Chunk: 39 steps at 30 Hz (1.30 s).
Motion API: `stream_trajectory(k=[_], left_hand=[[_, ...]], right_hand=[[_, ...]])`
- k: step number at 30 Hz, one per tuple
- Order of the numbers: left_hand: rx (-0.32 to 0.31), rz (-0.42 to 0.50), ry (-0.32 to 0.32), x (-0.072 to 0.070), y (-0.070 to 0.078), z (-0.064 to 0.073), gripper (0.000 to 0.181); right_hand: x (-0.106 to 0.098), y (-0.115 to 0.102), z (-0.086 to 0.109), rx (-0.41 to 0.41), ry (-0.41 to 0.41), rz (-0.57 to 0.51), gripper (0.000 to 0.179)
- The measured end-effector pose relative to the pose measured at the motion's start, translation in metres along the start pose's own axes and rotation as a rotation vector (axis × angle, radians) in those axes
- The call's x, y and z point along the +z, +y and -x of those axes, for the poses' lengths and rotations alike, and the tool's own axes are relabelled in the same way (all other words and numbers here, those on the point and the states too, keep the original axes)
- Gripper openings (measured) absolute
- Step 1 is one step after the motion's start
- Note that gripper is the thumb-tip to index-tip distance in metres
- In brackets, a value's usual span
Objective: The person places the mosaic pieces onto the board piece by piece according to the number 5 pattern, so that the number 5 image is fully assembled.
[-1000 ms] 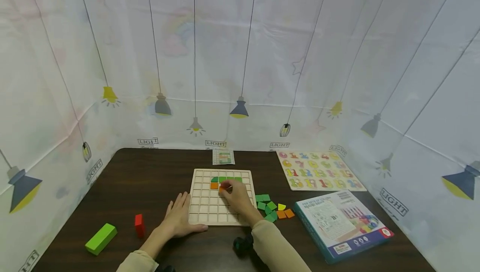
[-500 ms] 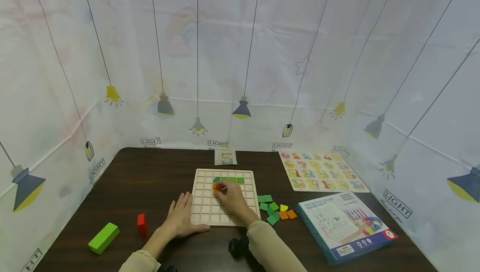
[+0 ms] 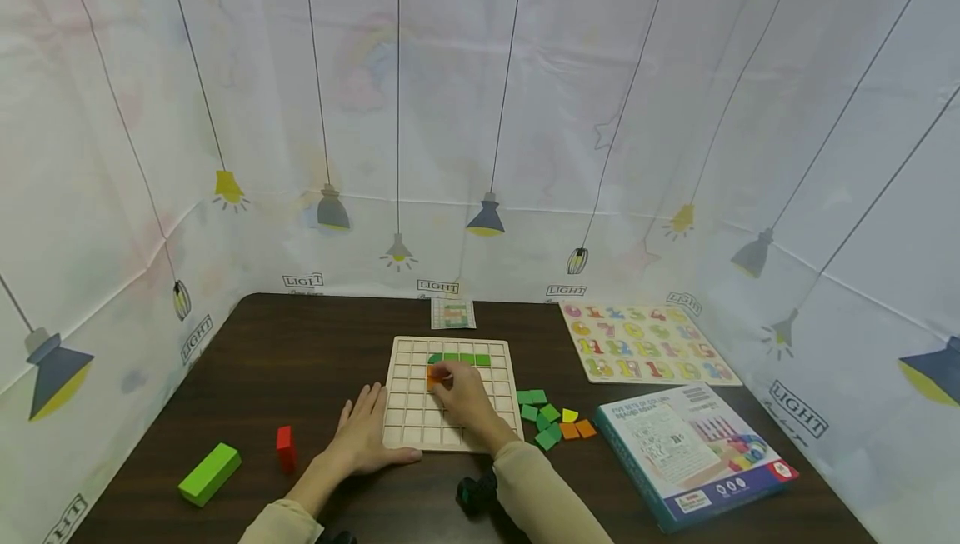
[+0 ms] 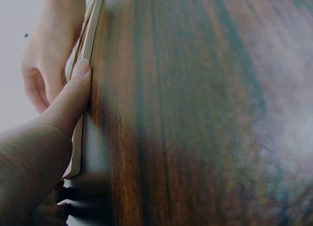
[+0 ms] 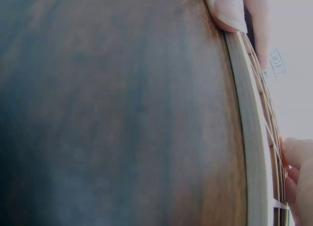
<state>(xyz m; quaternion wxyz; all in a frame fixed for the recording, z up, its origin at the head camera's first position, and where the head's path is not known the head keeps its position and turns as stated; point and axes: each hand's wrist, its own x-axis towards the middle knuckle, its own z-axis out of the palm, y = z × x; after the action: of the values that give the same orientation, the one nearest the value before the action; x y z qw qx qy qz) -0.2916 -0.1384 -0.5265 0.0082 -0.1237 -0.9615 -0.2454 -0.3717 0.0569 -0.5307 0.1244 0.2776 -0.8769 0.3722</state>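
Observation:
A wooden grid board lies on the dark table. In its upper part, a dark green rounded tile and several light green tiles form a row. My right hand reaches over the board and pinches an orange tile just below the rounded one; its fingers partly hide the orange there. My left hand lies flat with spread fingers at the board's near left corner. In the left wrist view, its thumb touches the board's edge.
Right of the board lie loose green tiles, a yellow piece and orange tiles. Beyond are a boxed set and a number board. A pattern card lies behind; green and red blocks stand left.
My right hand has shifted left over the board with the orange tile, to just below the rounded green tile. My left hand keeps its place; the head view has shifted slightly.

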Motion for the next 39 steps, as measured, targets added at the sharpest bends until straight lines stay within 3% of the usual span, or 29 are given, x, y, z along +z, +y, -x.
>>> stream_trajectory(k=[6,11,17,25,32,39], left_hand=[[0.008,0.005,-0.02,0.0,0.004,0.001,0.121],[-0.005,-0.006,-0.013,-0.004,-0.001,0.005,0.121],[-0.001,-0.005,-0.025,-0.005,-0.001,0.006,0.122],[-0.001,-0.027,-0.038,-0.006,0.004,0.003,0.122],[0.013,-0.037,-0.042,-0.009,0.005,0.003,0.122],[0.02,-0.032,-0.057,-0.01,0.005,0.004,0.123]], right_hand=[[-0.001,0.002,0.002,-0.022,0.015,0.002,0.021],[0.004,-0.003,-0.002,-0.07,0.011,0.018,0.02],[-0.005,-0.005,0.003,-0.005,0.015,0.02,0.02],[-0.034,0.005,0.023,0.084,0.122,-0.007,0.02],[-0.062,0.015,0.043,0.128,0.273,-0.019,0.019],[-0.089,0.023,0.068,0.18,0.354,-0.013,0.02]])
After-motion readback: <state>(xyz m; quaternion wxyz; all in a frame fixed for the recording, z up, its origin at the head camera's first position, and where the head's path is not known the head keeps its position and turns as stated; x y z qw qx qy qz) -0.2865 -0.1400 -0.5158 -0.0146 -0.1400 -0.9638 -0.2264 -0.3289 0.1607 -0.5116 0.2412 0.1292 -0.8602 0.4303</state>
